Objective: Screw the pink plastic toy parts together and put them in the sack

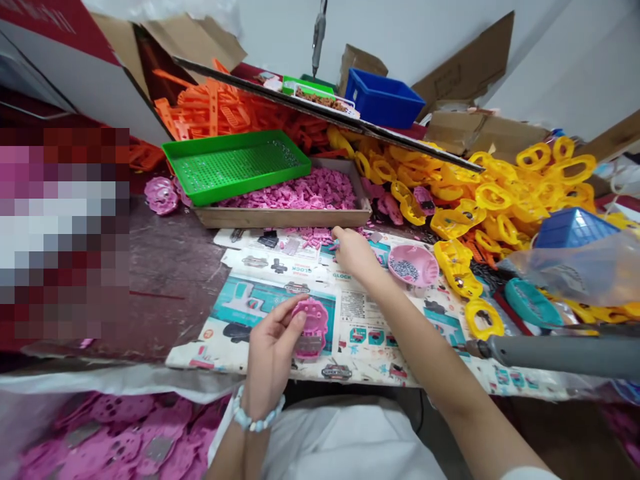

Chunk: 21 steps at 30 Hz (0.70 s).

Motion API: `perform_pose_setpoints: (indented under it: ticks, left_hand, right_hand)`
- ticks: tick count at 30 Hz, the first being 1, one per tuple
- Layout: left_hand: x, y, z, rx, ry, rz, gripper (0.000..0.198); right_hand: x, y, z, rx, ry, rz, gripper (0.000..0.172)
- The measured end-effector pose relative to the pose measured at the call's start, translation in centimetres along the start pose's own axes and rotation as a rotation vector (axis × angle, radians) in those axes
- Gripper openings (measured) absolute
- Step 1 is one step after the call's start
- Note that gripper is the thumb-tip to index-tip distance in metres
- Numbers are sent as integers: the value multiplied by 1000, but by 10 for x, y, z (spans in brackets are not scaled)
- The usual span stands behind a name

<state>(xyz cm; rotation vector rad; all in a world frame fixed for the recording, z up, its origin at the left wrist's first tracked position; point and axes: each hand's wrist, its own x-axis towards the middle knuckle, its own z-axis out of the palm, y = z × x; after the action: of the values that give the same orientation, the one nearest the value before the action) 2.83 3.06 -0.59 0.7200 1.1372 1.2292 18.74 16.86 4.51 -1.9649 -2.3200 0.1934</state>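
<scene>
Printed sheet [280, 300] lay on the desk [170, 280] before me. Wooden tray [280, 217] sat behind it, perforated tray [235, 163] resting on its left end. My left hand [270, 347] held a plate [313, 327] over the sheet's near part. My right hand [355, 253] was at the far edge, bowl [414, 267] just right of it and ring pile [500, 193] farther right.

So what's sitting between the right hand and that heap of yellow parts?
A shallow pink bowl holding small dark metal bits, resting on the printed sheet. The head view shows it just beside the right hand, before the yellow parts.
</scene>
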Motion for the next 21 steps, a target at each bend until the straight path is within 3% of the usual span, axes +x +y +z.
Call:
perform_pose_setpoints:
  ticks: [6,10,16,21]
  left_hand:
    - [-3,6,6,230,43,159,32]
    - [-10,11,12,481,79,396,24]
    - [-18,13,15,756,147,737,21]
    - [-17,11,13,788,118,770,22]
  right_hand:
    - [-63,-23,-32,423,-108,-313,10]
    - [-90,-29,-37,665,-37,-499,7]
    - [-94,-31,-26,825,-24,-399,7]
    - [-97,-33,-21,845,-39,-333,5]
